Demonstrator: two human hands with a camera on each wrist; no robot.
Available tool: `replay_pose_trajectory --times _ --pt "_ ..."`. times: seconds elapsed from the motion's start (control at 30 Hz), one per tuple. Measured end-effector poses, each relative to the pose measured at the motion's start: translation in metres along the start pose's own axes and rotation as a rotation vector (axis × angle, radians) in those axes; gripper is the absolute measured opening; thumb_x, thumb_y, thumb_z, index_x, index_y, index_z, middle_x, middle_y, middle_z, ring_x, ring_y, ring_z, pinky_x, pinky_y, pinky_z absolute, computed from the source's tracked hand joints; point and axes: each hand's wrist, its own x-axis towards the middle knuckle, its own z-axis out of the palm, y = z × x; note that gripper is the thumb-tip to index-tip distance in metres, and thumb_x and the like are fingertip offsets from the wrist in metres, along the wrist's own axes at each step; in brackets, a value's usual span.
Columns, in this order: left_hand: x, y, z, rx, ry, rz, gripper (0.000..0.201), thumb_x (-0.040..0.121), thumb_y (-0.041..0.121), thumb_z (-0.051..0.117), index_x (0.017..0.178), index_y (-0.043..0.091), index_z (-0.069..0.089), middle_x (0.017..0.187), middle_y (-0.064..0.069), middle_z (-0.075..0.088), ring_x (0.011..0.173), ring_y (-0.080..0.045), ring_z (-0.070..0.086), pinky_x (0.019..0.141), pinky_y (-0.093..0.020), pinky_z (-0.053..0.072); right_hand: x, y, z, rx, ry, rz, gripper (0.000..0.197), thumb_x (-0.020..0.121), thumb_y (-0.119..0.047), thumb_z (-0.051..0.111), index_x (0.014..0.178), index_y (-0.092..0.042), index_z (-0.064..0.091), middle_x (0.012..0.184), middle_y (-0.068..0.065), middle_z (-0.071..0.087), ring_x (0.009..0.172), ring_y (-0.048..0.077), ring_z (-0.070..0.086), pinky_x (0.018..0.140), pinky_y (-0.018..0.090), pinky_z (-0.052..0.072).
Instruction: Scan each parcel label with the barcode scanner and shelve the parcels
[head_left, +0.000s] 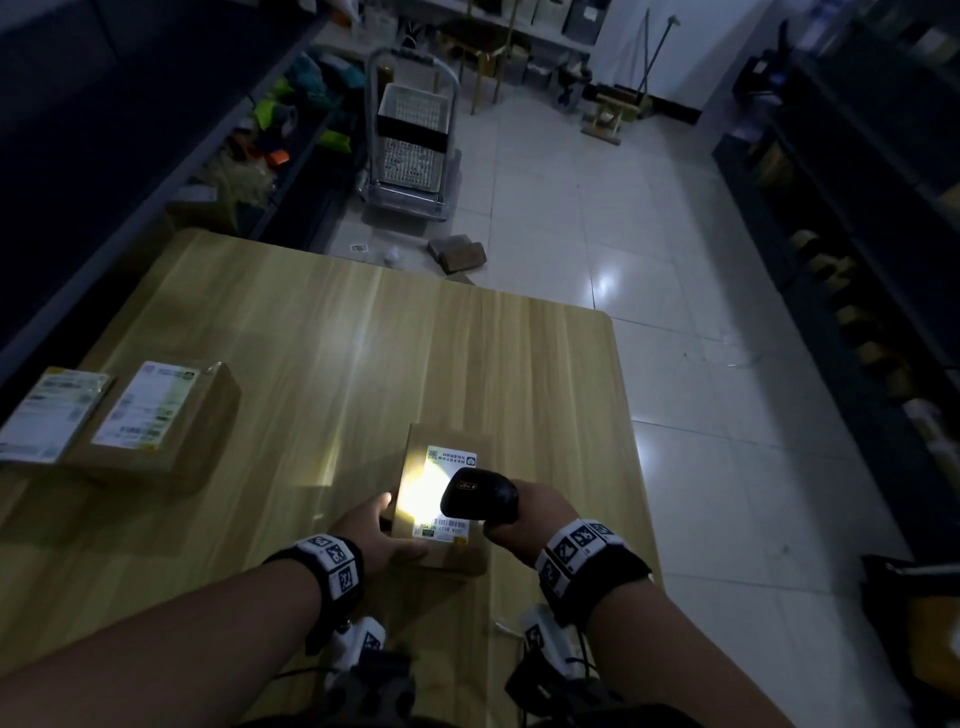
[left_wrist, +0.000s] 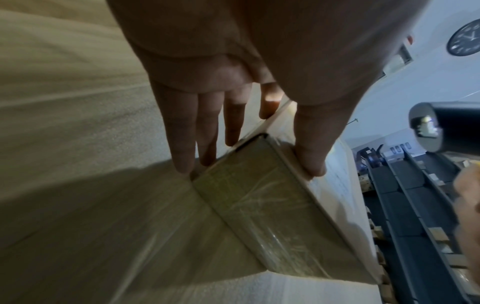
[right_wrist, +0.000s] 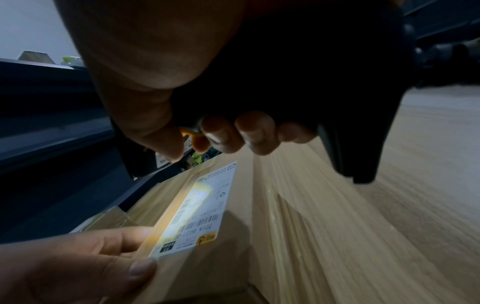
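A small brown cardboard parcel lies near the front edge of the wooden table. Its white label faces up. My left hand holds the parcel's near left corner, thumb on top and fingers down the left side of the parcel. My right hand grips a black barcode scanner just above the parcel's right side, nose towards the label. A bright patch of light falls on the label below the scanner.
Two more labelled parcels lie at the table's left side. Dark shelving runs along the left and the right. A trolley with baskets and a loose box stand on the tiled floor beyond.
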Motion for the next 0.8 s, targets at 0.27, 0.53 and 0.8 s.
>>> replay_pose_trajectory --times 0.27,0.53,0.8 --pt "-0.001 -0.001 -0.001 -0.043 0.004 0.010 0.119 0.068 0.046 0.094 0.163 0.020 0.028 0.153 -0.005 0.053 0.131 -0.026 0.056 0.100 -0.034 0.049 -0.011 0.003 -0.018 -0.039 -0.002 0.008 0.005 0.088 -0.029 0.071 0.090 -0.027 0.066 0.082 -0.006 0.070 0.081 0.017 0.071 0.075 0.034 0.061" --pt "-0.003 0.000 -0.002 -0.141 -0.039 0.055 0.086 0.076 0.018 0.092 0.150 0.029 0.049 0.094 0.021 0.065 0.085 0.001 0.061 0.065 -0.015 0.047 -0.024 0.008 -0.042 -0.031 0.037 0.015 0.018 0.090 -0.031 0.072 0.101 -0.017 0.074 0.092 0.001 0.077 0.087 0.020 0.074 0.079 0.036 0.061" --pt "-0.005 -0.001 -0.002 -0.081 -0.013 0.025 0.108 0.072 0.039 0.093 0.161 0.020 0.033 0.145 0.000 0.059 0.125 -0.022 0.060 0.085 -0.027 0.044 -0.028 0.002 -0.047 -0.097 -0.012 0.020 0.018 0.087 -0.033 0.072 0.103 -0.026 0.073 0.090 -0.005 0.075 0.085 0.015 0.073 0.080 0.035 0.064"
